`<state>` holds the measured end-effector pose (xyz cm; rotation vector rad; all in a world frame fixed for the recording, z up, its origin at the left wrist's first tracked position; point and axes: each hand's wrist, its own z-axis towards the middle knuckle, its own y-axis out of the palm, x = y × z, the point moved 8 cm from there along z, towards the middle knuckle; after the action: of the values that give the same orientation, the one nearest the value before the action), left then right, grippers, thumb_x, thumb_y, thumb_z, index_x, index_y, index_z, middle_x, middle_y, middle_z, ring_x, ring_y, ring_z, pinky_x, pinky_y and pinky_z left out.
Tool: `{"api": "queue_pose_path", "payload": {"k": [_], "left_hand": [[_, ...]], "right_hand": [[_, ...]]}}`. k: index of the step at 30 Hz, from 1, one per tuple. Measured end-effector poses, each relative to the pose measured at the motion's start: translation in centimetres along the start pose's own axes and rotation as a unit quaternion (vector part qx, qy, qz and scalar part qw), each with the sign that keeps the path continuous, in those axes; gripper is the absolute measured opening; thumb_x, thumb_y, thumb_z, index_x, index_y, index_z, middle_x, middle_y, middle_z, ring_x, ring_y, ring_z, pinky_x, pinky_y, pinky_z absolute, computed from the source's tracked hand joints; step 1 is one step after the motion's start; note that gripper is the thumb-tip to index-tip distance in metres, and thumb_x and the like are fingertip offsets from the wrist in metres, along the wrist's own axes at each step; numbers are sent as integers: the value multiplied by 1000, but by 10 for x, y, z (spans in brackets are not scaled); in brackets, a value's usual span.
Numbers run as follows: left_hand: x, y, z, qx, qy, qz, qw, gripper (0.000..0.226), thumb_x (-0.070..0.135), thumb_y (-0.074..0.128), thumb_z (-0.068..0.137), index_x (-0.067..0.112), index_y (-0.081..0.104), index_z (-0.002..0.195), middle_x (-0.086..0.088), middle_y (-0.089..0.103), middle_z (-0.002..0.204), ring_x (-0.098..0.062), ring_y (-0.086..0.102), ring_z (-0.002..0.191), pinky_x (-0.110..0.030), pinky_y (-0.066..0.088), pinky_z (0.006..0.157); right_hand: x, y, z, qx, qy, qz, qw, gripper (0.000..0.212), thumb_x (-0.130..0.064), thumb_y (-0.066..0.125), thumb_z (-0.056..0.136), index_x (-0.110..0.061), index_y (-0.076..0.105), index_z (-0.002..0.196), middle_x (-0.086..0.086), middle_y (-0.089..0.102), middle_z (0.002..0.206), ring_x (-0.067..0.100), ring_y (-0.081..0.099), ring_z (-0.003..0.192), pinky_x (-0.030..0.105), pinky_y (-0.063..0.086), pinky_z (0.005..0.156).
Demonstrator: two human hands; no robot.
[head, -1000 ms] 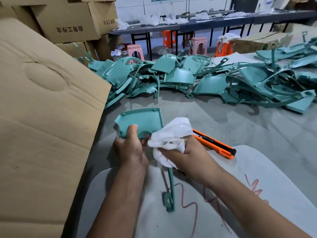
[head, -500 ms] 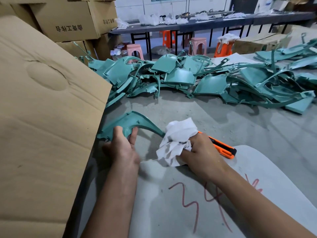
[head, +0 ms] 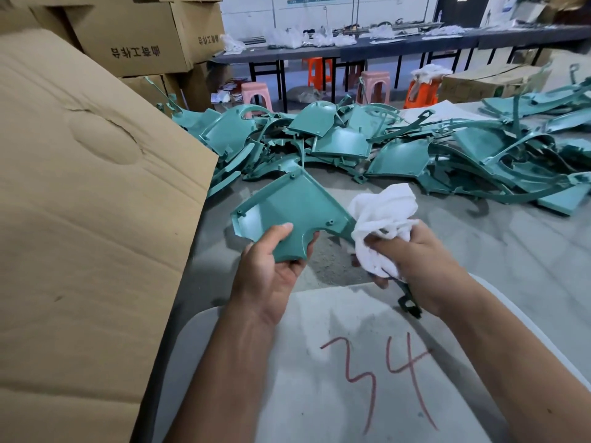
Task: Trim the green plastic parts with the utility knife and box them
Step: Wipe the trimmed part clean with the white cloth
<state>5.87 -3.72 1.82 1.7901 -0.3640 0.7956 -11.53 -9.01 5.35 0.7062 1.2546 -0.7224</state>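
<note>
A person's two bare forearms reach forward over a grey work table [head: 479,244]; the left hand [head: 271,266] grasps a green plastic part [head: 287,212], thumb curled over its near face and fingers wrapped beneath its narrow lower end; the part is a flat, fan-shaped panel with small screw bosses near its corners, held tilted above the table, its wide end pointing away from the person; a thin curved arm runs from the panel's right side down behind the right hand, and its dark end [head: 409,303] shows below that wrist; the right hand [head: 412,260] clenches a crumpled white cloth [head: 383,219], fingers curled into it, the cloth pressed against the panel's right edge; a large heap of similar green parts [head: 399,148] lies across the far side of the table, well apart from the hands; a big brown cardboard flap [head: 80,219] fills the left side, just beside the held part; under the forearms lies a pale rounded board [head: 319,394] marked "34" in red; stacked cardboard boxes [head: 137,36] stand at the upper left; in the background are long dark tables [head: 415,46] and pink and orange plastic stools [head: 374,84]; no utility knife can be made out.
</note>
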Motion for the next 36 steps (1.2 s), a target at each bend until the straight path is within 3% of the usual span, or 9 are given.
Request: {"api": "queue_pose_path", "payload": {"k": [6,9,11,16,19,21,28,32,36], "left_hand": [[-7,7,3,-97,-39,-42,994,34,7,68,81,7,74,115,-14,73,121,-29,74,103,-42,61,86],[-11,9,3,-111,-45,19,993,39,16,78,71,11,80,109,-15,72,123,-28,71,108,-47,50,104],[-9,13,4,-124,-23,22,992,46,14,78,73,8,75,118,-18,69,127,-30,69,114,-46,48,107],[-11,7,8,-91,-14,69,993,67,13,80,74,-11,56,132,-28,67,125,-33,70,108,-40,58,94],[-12,7,7,-93,-27,36,995,52,12,73,84,-9,59,130,-25,69,122,-31,70,106,-38,57,93],[-9,4,8,-81,-29,5,996,34,14,68,85,-1,71,115,-16,75,106,-22,74,87,-30,60,73],[4,-15,13,-11,-35,-44,998,39,15,64,82,9,63,121,-6,68,88,-12,59,60,-23,47,51],[3,-27,15,25,-52,-51,997,31,12,65,81,10,63,112,-6,65,78,-13,54,55,-23,41,46],[10,-49,15,126,-45,-76,988,3,10,63,93,8,64,92,-4,59,64,-11,47,48,-21,37,40]], "right_hand": [[35,13,-15,-58,210,118,969,11,-10,61,91,0,66,89,19,60,62,20,55,39,22,45,37],[36,23,-14,-61,208,138,966,27,-15,70,86,5,71,104,23,70,89,28,69,67,35,62,58],[28,32,-13,-90,179,98,975,18,-12,69,86,4,71,92,17,68,91,30,60,73,33,56,65],[21,33,-18,-92,166,121,974,44,-52,65,95,-15,78,74,10,70,74,19,64,62,23,53,56],[23,40,-16,-128,171,244,946,23,-31,70,91,-9,76,86,11,66,78,19,63,65,29,55,61],[22,46,-17,-163,188,288,925,15,-21,86,78,-10,78,85,9,65,71,16,63,59,28,56,58],[30,34,-22,-192,182,143,954,43,-39,100,54,-19,84,88,3,76,83,14,73,73,27,60,67],[25,21,-24,-169,193,76,963,12,-20,83,64,-23,83,76,0,75,73,10,73,65,22,57,59],[12,-8,-8,-33,57,-163,984,33,4,67,94,-21,79,75,-13,73,73,-3,65,67,13,50,66]]}}
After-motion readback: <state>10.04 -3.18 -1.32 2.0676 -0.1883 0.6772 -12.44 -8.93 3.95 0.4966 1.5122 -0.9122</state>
